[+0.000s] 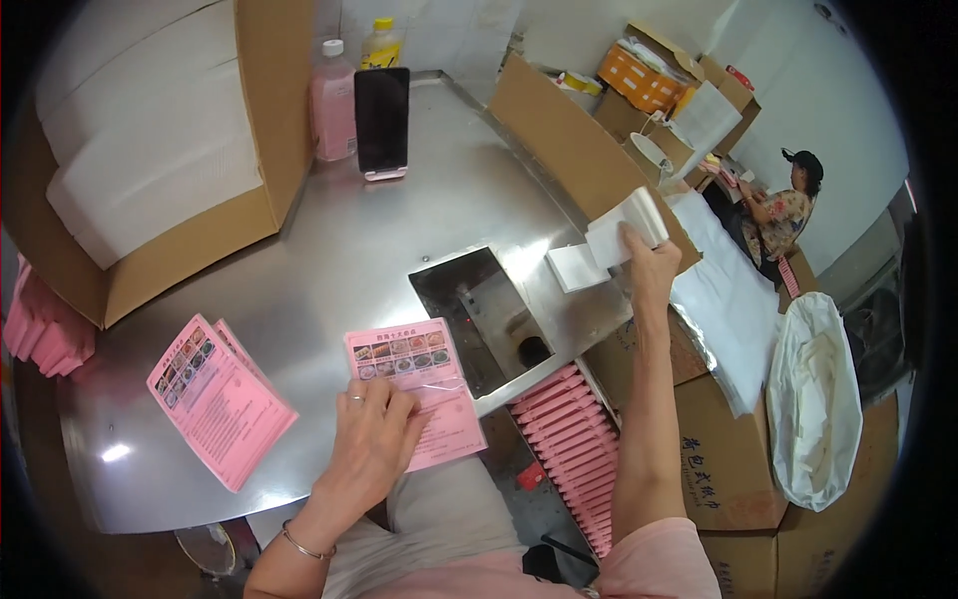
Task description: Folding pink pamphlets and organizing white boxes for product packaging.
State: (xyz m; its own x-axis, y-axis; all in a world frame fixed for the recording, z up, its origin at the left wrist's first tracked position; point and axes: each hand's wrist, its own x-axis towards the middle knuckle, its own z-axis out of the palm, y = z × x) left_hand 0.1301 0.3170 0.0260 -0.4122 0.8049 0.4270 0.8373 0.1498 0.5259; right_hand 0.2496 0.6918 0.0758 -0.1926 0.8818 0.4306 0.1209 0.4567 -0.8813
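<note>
A pink printed sleeve point(439, 424), with rows of small food pictures and a clear edge across its middle, lies at the front edge of the metal table. My left hand point(374, 424) rests on it, fingers bent and gripping it near that edge. Out to the right, my right hand point(651, 262) is closed around a folded stack of white paper napkins point(624, 228). Just below that stack, another white napkin pile point(576, 268) sits on the table by a cardboard flap. A stack of similar pink sleeves point(225, 404) lies to the left.
A rectangular opening point(484, 319) cuts into the metal table point(299, 290). Below it stands a row of filled pink packets point(569, 439). A phone point(383, 125) on a stand, bottles point(334, 100) and a large carton of white napkins point(190, 255) are farther back. Another person point(783, 210) sits far right.
</note>
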